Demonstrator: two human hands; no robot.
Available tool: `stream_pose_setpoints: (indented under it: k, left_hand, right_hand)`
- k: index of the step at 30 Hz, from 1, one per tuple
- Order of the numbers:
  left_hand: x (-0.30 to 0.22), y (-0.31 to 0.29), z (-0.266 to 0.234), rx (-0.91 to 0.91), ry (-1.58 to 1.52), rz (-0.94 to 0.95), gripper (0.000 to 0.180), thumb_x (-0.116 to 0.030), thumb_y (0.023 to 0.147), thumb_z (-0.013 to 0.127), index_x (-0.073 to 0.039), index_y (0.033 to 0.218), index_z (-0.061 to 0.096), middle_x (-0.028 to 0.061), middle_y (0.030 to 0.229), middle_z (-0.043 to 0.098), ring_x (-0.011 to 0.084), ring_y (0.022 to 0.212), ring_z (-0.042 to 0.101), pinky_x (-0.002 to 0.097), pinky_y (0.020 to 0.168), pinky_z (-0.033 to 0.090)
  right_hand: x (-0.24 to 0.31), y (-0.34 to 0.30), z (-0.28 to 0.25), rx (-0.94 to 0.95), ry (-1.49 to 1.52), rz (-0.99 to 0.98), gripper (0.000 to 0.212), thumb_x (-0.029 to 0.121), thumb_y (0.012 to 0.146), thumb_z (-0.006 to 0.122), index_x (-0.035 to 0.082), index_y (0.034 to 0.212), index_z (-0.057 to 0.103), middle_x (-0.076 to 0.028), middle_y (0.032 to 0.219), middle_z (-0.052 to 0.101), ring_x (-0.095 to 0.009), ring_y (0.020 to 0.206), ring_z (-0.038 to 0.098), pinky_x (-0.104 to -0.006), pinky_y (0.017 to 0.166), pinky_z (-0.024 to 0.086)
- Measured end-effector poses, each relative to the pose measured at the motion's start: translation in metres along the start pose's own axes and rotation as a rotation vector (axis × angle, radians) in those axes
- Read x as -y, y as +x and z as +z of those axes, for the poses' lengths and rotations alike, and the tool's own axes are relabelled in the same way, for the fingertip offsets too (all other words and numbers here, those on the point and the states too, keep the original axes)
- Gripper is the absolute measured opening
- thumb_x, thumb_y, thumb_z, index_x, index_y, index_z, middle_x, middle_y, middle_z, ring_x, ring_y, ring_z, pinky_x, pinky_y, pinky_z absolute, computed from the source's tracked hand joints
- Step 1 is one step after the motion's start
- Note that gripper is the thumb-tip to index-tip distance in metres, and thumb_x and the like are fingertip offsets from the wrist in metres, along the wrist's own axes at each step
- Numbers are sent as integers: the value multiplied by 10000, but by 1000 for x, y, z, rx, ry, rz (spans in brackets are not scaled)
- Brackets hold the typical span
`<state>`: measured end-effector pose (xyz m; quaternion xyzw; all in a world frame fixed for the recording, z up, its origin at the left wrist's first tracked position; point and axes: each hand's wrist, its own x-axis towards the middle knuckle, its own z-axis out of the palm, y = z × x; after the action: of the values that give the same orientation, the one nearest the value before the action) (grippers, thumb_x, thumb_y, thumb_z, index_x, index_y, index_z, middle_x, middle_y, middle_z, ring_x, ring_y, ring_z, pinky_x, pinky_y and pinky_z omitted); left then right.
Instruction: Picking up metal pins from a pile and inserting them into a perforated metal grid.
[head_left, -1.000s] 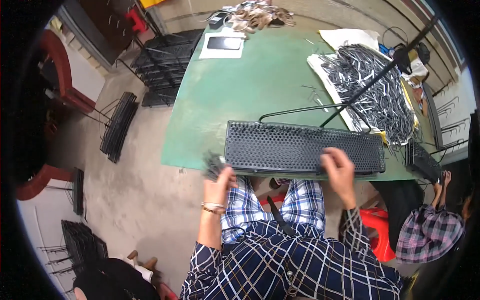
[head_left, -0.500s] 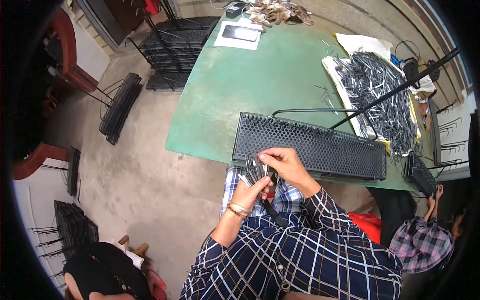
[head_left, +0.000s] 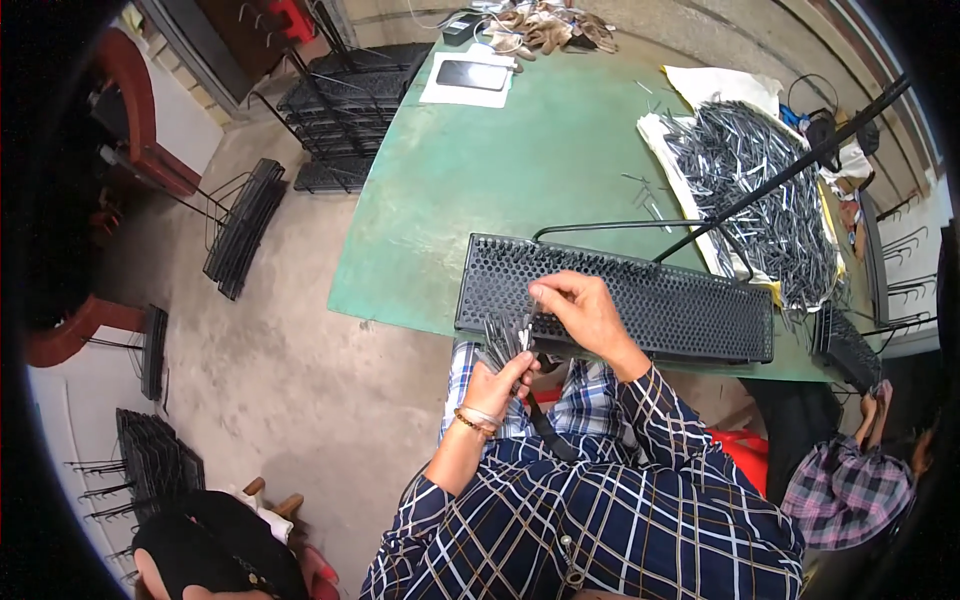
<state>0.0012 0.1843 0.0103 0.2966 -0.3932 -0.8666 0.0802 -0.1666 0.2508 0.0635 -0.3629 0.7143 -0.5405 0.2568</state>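
Note:
A black perforated rack (head_left: pixel 650 295), long and with a wire frame rising from it, lies along the near edge of the green table. Dark pieces stand in its holes along the far side. My left hand (head_left: pixel 495 388) is closed round a bunch of thin black and silver sticks (head_left: pixel 500 345) just in front of the rack's left end. Fingers pinched, my right hand (head_left: pixel 585 310) is over the rack's near left part, above the bunch. A slim grey stick (head_left: pixel 534 302) shows below its fingertips.
A large heap of similar sticks (head_left: pixel 750 190) fills an opened white sack at the right. At the far end of the table (head_left: pixel 540 140) lie a phone (head_left: pixel 472 75) and work gloves (head_left: pixel 550 30). Stacked racks (head_left: pixel 350 115) stand on the floor. Two other people sit nearby, lower left and right.
My right hand has lifted slightly away from the bunch toward the rack, with a stick between its fingertips. The left hand stays closed round the bunch. The view has shifted a little.

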Motion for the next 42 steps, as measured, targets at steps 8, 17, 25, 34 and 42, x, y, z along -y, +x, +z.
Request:
stream_pose_setpoints:
  k: [8, 17, 25, 34, 42]
  left_hand:
    - [-1, -1, -9, -103, -154, -76, 184, -117, 855, 584, -19, 1007, 553, 83, 783, 615, 96, 572, 509, 200, 427, 377]
    - [-5, -4, -14, -83, -51, -64, 112, -107, 849, 606, -1, 882, 591, 104, 788, 631, 114, 588, 535, 218, 452, 406]
    - [-4, -4, -19, -88, -32, -62, 155, -119, 834, 644, 5, 920, 606, 72, 772, 615, 125, 632, 568, 224, 465, 422]
    - [-10, -7, -14, -67, -2, -97, 201, -168, 848, 633, -20, 978, 597, 48, 793, 613, 129, 666, 593, 220, 490, 451]
    - [-11, -8, -14, -66, 8, -88, 197, -159, 850, 628, -23, 987, 589, 46, 794, 610, 126, 663, 591, 220, 490, 454]
  right_hand:
    - [14, 52, 29, -136, -135, -365, 148, 99, 839, 614, -18, 923, 650, -78, 772, 611, -127, 657, 568, -245, 579, 440]
    - [-4, 78, 51, -186, -295, -482, 118, 107, 820, 610, 3, 868, 640, -128, 796, 614, -289, 706, 601, -355, 620, 474]
    - [-18, 80, 60, -127, -541, -713, 145, 131, 773, 672, 42, 886, 659, -90, 805, 596, -256, 721, 586, -351, 643, 458]
    - [-12, 83, 59, -47, -621, -751, 132, 137, 753, 666, 75, 867, 641, -67, 838, 542, -248, 778, 562, -361, 671, 438]
    - [-6, 72, 56, -55, -490, -600, 154, 152, 787, 654, 51, 904, 660, -87, 874, 569, -251, 767, 573, -349, 677, 455]
